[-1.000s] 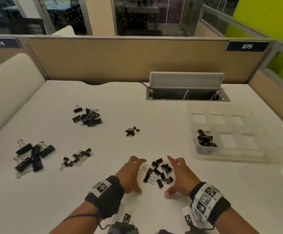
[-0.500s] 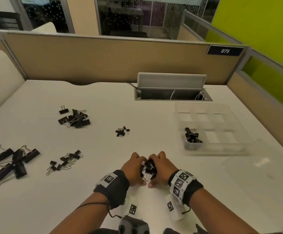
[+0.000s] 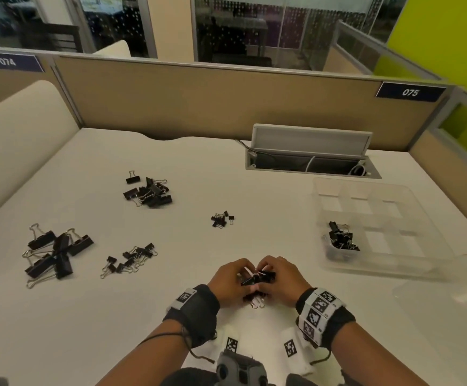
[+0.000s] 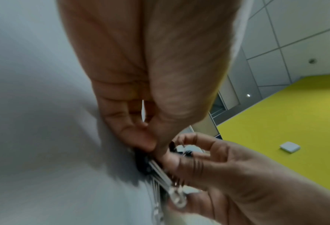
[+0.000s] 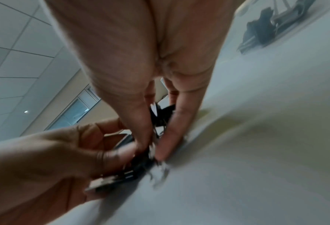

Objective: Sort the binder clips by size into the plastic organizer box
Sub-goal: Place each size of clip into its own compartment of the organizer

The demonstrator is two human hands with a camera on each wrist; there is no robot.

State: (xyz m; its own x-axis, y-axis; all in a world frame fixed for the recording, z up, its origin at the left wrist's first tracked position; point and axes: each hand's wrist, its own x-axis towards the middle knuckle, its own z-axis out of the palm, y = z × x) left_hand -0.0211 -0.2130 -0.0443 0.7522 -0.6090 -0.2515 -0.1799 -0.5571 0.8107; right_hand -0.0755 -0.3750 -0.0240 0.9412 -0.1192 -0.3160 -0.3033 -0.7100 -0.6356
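Both hands meet near the table's front edge around a bunch of black medium binder clips (image 3: 257,278). My left hand (image 3: 228,281) and my right hand (image 3: 281,280) curl their fingers round the bunch from either side; wire handles (image 3: 257,303) stick out below. The left wrist view shows silver handles (image 4: 166,181) between the two hands, and the right wrist view shows the black clips (image 5: 140,159) blurred. The clear plastic organizer box (image 3: 421,246) stands at the right, with several black clips (image 3: 340,239) in its near-left compartment.
On the white table lie other clip piles: large ones (image 3: 55,253) far left, a smaller pile (image 3: 130,259) beside them, medium-large ones (image 3: 148,193) further back, tiny ones (image 3: 222,218) mid-table. The clear lid (image 3: 443,296) lies front right. An open cable hatch (image 3: 310,157) sits behind the box.
The hands were spread either side of the scattered pile a second ago. They have closed in together and now hold the clips as one bunch.
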